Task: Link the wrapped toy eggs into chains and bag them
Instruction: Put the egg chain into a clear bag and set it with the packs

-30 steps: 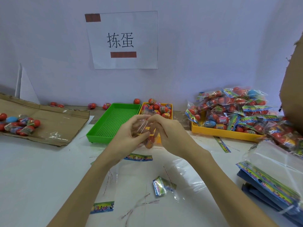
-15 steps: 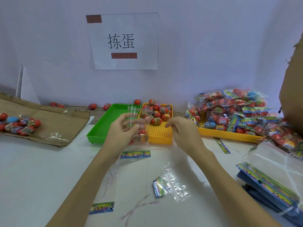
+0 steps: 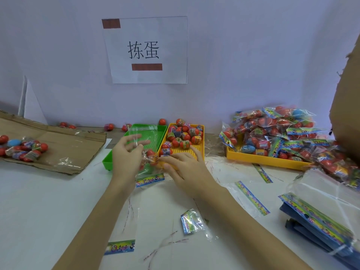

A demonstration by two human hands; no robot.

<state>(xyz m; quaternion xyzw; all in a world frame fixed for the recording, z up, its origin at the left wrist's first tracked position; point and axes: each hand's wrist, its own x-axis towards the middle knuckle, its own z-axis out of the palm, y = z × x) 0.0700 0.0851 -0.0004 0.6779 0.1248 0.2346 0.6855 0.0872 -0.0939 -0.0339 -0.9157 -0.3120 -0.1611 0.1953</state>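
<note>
My left hand [image 3: 125, 155] holds a clear plastic bag [image 3: 144, 151] upright in front of the green tray [image 3: 136, 133]; red wrapped eggs sit in the bag's lower half. My right hand [image 3: 183, 165] rests low beside the bag, fingers curled around the bag's bottom end and the eggs there. Behind it, the small yellow tray [image 3: 194, 151] holds several loose wrapped eggs [image 3: 182, 136].
A larger yellow tray [image 3: 259, 158] at the right is heaped with filled bags [image 3: 276, 129]. A stack of empty bags [image 3: 321, 207] lies at the far right. Cardboard [image 3: 64, 145] with several eggs lies left. Scraps and flat bags litter the white table.
My hands first parted, the left lifting the bag. Now my right hand has come back down to the bag's bottom end, and the bag has moved right.
</note>
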